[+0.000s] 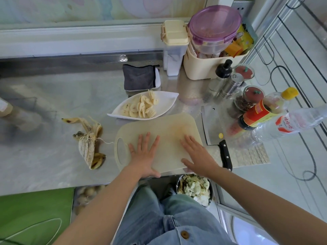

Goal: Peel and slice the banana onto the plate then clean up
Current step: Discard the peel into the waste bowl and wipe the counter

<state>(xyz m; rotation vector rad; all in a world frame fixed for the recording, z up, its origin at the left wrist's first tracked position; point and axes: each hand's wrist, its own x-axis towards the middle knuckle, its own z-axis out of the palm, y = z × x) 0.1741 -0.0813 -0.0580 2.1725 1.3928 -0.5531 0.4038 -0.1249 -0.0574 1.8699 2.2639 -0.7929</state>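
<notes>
basically both hands flat and open on cutting board (159, 138): left hand (144, 154), right hand (198, 156); cleaver (215, 133) near right hand, careless sweep risks a cut.

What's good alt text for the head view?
Both hands, left and right, rest flat on a bare cutting board. Banana slices fill the white plate behind it; the peel lies left, a cleaver right.

Bare counter (53, 103) left of peel (88, 140); bottles (265, 112) crowd right.
</notes>
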